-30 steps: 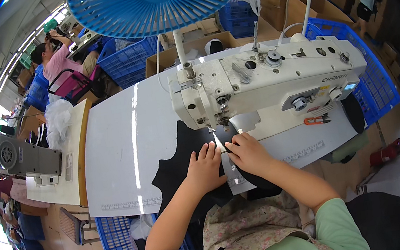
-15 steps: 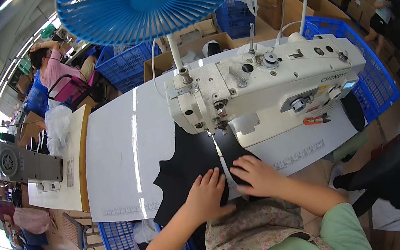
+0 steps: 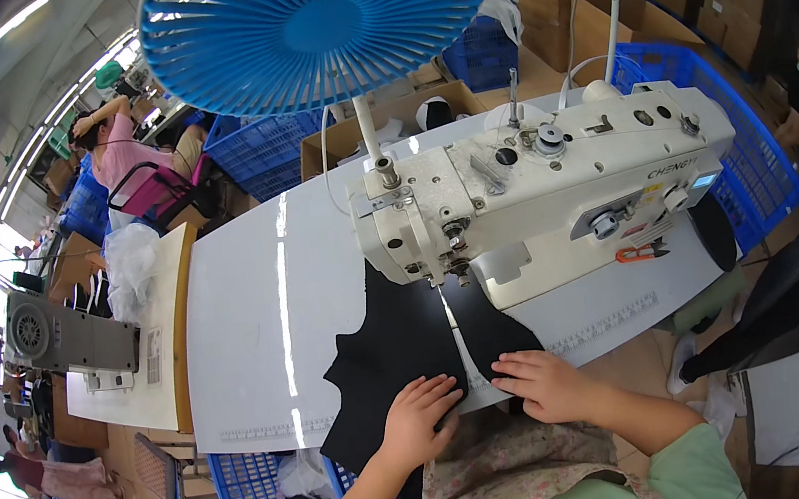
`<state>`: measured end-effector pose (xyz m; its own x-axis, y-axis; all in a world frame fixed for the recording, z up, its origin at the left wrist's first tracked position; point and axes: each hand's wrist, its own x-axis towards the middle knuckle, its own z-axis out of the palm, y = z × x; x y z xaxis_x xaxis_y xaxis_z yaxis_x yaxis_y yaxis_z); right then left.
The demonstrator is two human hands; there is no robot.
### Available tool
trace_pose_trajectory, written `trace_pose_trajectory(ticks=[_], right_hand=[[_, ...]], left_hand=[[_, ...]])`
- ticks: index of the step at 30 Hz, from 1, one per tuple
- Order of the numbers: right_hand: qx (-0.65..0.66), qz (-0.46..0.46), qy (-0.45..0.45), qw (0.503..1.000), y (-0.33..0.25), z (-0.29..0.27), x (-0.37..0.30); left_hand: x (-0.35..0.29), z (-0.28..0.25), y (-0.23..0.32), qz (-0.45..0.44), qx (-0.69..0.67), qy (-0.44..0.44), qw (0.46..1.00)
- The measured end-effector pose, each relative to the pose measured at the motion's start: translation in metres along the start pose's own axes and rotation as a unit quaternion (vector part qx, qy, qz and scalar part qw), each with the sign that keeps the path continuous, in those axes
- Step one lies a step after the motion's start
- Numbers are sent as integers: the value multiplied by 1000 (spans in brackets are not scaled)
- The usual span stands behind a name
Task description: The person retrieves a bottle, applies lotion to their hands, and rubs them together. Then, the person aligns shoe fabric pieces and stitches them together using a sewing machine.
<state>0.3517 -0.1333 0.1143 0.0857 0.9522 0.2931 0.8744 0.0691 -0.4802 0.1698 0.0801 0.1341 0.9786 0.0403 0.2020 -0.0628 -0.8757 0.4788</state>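
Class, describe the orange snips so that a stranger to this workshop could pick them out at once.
Find the white sewing machine on the pale table. Toward its right end, the snips lie between the machine and the ruler scale, left of a black rounded piece. Bright orange handles set them apart from these neighbours.

Cloth lies under the hands on the worktop. Beyond them stands a sewing machine; scissors lie ahead to their right, a basket left, below the worktop.
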Motion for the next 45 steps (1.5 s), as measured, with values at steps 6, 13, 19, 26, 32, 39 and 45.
trace_pose_trajectory(ticks=[6,13,19,26,32,39,45], right_hand=[[-18,21,29,999,-9,3,0],[-35,37,69,996,-10,11,9],[-50,44,71,995,-9,14,15],[-56,44,73,995,0,16,24],[-53,40,78,995,5,16,30],[-63,39,87,993,14,20,39],[-67,43,94,992,19,20,45]], left_hand=[[9,-7,4,-1,-11,8,1000],[16,-8,4,11,15,12,1000],[19,-7,0,6,17,20,1000],[28,-7,-5,7,24,32,999],[36,-11,-11,4,31,26,999],[43,-14,-18,3,41,19,999],[49,-14,-24,-3,53,6,999]])
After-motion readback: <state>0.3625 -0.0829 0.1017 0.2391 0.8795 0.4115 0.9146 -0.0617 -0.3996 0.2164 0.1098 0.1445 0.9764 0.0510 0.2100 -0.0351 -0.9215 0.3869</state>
